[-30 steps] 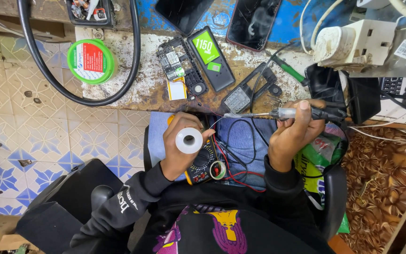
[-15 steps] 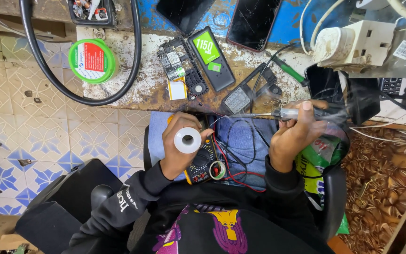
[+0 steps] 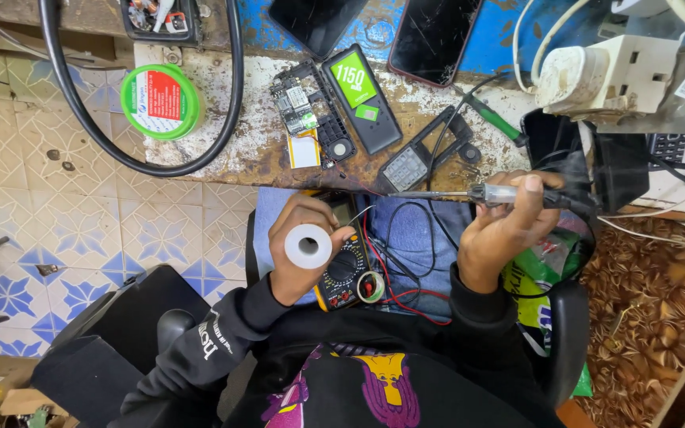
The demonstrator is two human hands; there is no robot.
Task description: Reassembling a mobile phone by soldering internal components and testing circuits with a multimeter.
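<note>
My left hand (image 3: 304, 238) grips a white spool (image 3: 308, 246) with a thin wire end sticking out toward the right. It hovers over a yellow and black multimeter (image 3: 348, 271) that lies on my lap on a blue cloth (image 3: 414, 238). My right hand (image 3: 503, 230) holds a soldering iron (image 3: 477, 193) level, its metal tip pointing left toward the spool's wire. A thin wisp of smoke rises near the iron's handle. Red and black meter leads (image 3: 396, 295) loop across the cloth between both hands.
The worn bench edge (image 3: 223, 150) carries a green round tin (image 3: 160, 101), an opened phone with circuit board (image 3: 309, 119), a black battery with green label (image 3: 361, 97), a keypad piece (image 3: 407, 166) and two dark phones (image 3: 434, 40). A thick black cable (image 3: 231, 95) loops left. A white power adapter (image 3: 612, 75) sits right.
My right hand and the soldering iron have shifted slightly. The smoke by the iron's handle has thinned. My left hand keeps the spool in the same place.
</note>
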